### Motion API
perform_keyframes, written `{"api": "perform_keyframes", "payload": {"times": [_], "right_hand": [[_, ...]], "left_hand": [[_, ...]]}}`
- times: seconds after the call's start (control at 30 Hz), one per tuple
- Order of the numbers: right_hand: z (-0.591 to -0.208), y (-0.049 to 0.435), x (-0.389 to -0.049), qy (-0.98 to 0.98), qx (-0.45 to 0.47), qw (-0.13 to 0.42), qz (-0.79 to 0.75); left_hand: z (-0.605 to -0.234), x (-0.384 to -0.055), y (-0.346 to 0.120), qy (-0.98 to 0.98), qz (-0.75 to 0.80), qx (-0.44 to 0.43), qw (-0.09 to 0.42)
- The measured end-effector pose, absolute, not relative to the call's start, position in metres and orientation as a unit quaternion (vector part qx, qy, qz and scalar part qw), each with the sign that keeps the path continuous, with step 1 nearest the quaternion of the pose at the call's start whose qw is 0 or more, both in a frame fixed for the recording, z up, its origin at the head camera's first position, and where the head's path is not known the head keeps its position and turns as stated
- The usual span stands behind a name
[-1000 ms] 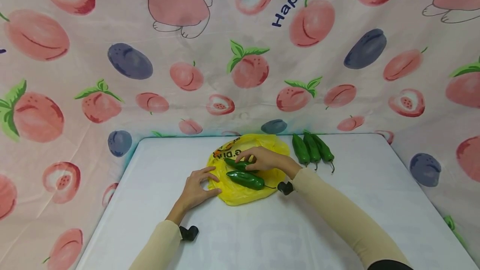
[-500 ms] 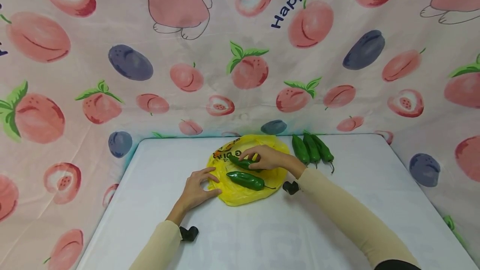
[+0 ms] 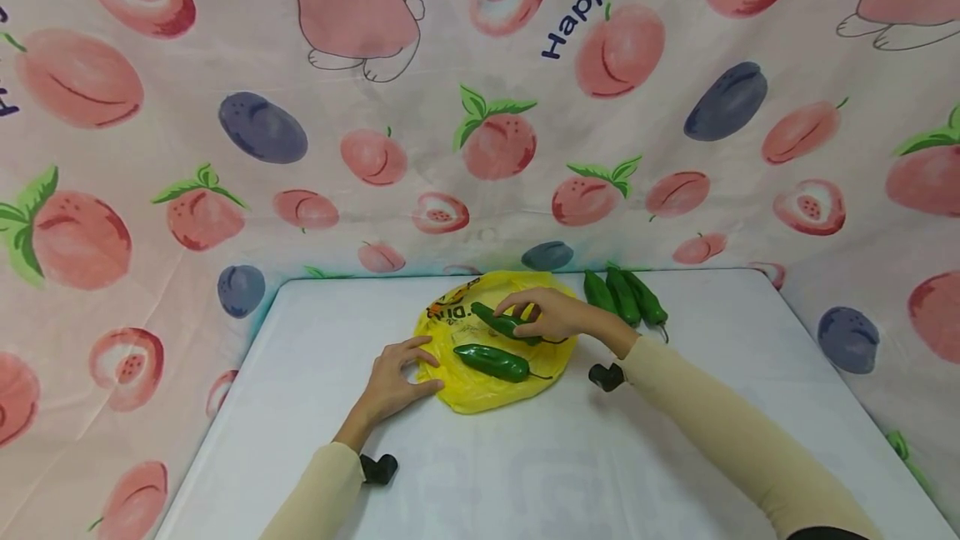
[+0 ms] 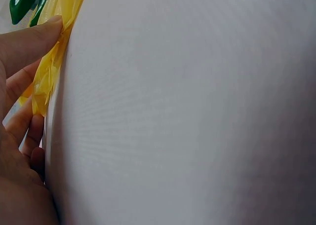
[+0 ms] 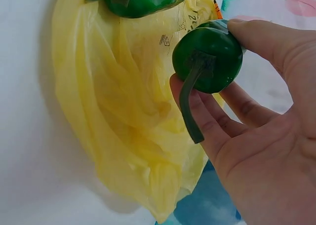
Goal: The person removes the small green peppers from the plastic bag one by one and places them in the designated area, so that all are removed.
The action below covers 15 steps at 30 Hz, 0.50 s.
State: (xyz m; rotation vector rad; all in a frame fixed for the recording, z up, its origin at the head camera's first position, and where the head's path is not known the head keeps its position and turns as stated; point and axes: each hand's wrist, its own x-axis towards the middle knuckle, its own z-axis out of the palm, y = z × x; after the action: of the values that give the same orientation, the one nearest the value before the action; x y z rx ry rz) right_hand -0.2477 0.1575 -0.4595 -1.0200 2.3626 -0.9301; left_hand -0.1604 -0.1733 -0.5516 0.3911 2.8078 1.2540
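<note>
A fruit-printed cloth (image 3: 420,107) backs the white table (image 3: 525,482). A yellow bag (image 3: 480,394) lies mid-width, near the table's far edge. The person's left hand (image 3: 396,375) rests spread, touching the bag's left side; the right hand (image 3: 555,313) grips one green pepper (image 3: 489,320) over the bag. A second pepper (image 3: 491,362) lies on it, nearer the front edge; three more peppers (image 3: 626,294) lie along the far edge, rightward.

Peppers (image 3: 491,362) green — bag (image 3: 468,394) yellow, lettering (image 3: 456,312) black; table (image 3: 600,457) white; sleeves (image 3: 720,423) beige — backdrop (image 3: 431,107) pale pink, fruit-patterned.
</note>
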Motion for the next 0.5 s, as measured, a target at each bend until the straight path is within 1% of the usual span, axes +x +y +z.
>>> {"api": "perform_keyframes", "payload": {"times": [0.5], "right_hand": [[-0.446,0.186,-0.230,0.854,-0.333,0.200,-0.345]], "left_hand": [[-0.551,-0.160,-0.171,0.907,0.404,0.120,0.019]]}}
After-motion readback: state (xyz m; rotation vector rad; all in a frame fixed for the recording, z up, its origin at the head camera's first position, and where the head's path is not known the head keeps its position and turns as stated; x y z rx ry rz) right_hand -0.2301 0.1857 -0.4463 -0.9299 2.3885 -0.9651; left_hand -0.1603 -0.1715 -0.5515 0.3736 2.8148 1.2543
